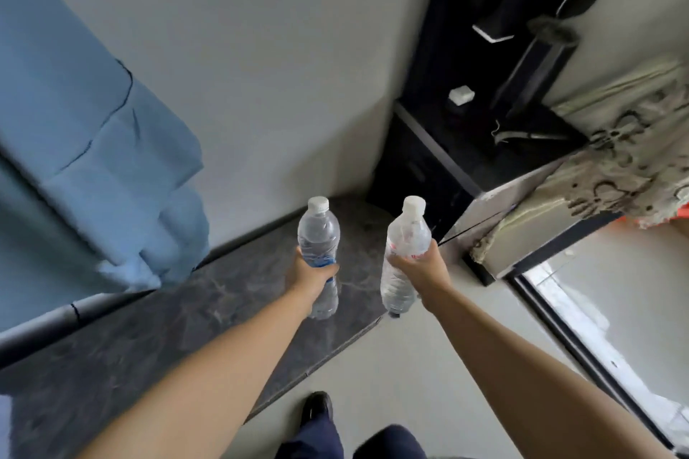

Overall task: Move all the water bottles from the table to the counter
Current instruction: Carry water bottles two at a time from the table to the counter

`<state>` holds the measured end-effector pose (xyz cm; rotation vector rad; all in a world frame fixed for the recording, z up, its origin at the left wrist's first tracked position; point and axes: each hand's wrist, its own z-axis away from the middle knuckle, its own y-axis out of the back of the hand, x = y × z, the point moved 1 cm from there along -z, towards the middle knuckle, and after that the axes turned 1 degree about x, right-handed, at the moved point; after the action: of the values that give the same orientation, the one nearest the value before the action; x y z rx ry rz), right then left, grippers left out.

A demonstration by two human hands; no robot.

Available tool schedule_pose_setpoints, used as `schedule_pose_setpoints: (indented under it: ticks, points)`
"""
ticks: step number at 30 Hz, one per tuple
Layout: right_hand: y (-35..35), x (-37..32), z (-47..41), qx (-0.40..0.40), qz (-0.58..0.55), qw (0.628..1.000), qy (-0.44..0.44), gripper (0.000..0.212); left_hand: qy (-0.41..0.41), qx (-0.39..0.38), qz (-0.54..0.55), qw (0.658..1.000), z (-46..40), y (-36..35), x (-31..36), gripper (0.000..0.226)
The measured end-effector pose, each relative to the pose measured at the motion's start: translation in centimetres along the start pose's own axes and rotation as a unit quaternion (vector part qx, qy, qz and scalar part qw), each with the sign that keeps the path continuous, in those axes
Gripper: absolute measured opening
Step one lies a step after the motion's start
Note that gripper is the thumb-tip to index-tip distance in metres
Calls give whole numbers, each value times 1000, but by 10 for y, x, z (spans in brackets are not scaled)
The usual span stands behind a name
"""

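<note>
Two water bottles are held up, one in each hand. The left hand (311, 274) wraps the blue-label bottle (318, 235) over the counter's (223, 306) far end. The right hand (419, 266) wraps the red-label bottle (404, 250) past its edge. They look light, thin and squashy, so the middle is best.

a plain pale wall (261, 48) filled the upper view. blue curtains (93, 145) hung at the left, down to a dark marbled ledge (186, 328) along the wall's foot. a black cabinet (466, 160) stood in the corner with a dark appliance (540, 11) on top. a patterned cloth (626, 160) draped at the right. the floor (428, 365) was light, with daylight on a glass door (615, 309).
</note>
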<state>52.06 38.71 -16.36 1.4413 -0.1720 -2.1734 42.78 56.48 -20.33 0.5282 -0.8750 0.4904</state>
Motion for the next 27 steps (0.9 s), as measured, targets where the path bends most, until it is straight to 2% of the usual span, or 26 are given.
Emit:
schedule_pose_setpoints:
  ticks: [2, 5, 9, 12, 14, 17, 18, 21, 23, 27]
  points:
    - [-5, -5, -41, -2, 6, 1000, 1, 43, 7, 38, 19, 999, -27, -17, 7, 43]
    - [-19, -12, -98, -22, 21, 999, -10, 15, 7, 76, 47, 996, -70, -41, 13, 34]
    - [-53, 2, -193, -69, 49, 996, -2, 7, 22, 87, 56, 994, -148, -75, 6, 23]
    - [-80, 16, -258, -65, 31, 997, 11, 23, 22, 62, 85, 994, -209, -101, -6, 34]
    - [-99, 22, -299, -60, 27, 997, 33, 30, 14, 32, 87, 996, -247, -116, -13, 34]
    - [-118, 24, -338, -49, 19, 996, 72, 26, 11, 18, 68, 997, -290, -129, -20, 49]
    - [-123, 25, -347, -49, 17, 995, 82, 28, 11, 20, 71, 997, -302, -133, -22, 55]
    - [-139, 40, -374, -41, 20, 994, 98, 52, 3, 45, 76, 996, -335, -142, -33, 63]
    - [-144, 49, -381, -34, 21, 993, 112, 57, -8, 62, 83, 995, -344, -148, -37, 68]
    - [-150, 71, -390, -35, 12, 991, 127, 72, -59, 113, 86, 988, -349, -167, -41, 66]
